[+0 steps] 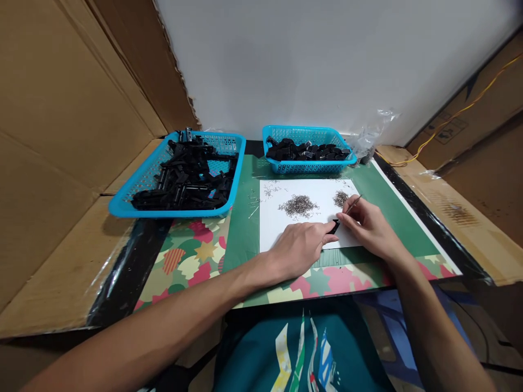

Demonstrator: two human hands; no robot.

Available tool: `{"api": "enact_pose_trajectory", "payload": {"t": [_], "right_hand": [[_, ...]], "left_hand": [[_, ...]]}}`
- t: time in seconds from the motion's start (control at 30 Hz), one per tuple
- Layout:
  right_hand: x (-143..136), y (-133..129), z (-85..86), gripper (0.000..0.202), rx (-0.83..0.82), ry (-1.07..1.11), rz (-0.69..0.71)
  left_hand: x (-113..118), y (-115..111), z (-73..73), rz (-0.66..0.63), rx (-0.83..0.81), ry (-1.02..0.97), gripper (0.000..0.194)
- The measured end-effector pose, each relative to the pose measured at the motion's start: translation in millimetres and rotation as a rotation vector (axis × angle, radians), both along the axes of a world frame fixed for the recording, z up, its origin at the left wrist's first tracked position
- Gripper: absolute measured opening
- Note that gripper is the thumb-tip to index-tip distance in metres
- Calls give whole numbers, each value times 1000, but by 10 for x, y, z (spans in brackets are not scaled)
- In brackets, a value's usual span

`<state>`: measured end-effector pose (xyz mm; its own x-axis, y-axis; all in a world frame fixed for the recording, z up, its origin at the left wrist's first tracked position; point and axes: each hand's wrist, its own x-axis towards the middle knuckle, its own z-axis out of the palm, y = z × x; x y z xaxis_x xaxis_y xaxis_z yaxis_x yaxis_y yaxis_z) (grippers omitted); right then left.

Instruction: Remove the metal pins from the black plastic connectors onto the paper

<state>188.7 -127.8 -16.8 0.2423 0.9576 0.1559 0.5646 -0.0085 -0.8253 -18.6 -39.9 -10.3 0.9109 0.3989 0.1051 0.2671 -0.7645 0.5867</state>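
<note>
Over the white sheet [272, 220], my left hand [300, 245] pinches a small black part [334, 226] between thumb and fingers. My right hand [368, 223] is closed on thin metal tweezers [353, 203], its fingertips right beside the black part. A heap of tiny dark metal pieces [299, 206] lies on the sheet in front of my left hand. Another small heap [340, 198] sits just beyond my right fingertips. Whether the tweezers hold a tiny piece is too small to tell.
A large blue basket [116, 207] of black parts stands at the left. A smaller blue basket [306, 166] with black pieces is at the back, beside a clear plastic bag [370, 139]. Cardboard walls [53, 136] flank the table; a yellow wire [461, 111] runs at the right.
</note>
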Motion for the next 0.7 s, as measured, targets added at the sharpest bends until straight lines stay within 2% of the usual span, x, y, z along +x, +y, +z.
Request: {"api": "enact_pose_trajectory", "payload": {"t": [0.27, 0.47, 0.7], "right_hand": [[-25, 34, 19, 25, 22, -74, 14], [-60, 38, -46, 32, 65, 16, -26], [-90, 32, -69, 30, 98, 13, -70]], "left_hand": [[3, 7, -4, 26, 35, 13, 35], [-13, 17, 45, 39, 7, 13, 37], [-10, 26, 60, 46, -43, 31, 38]]}}
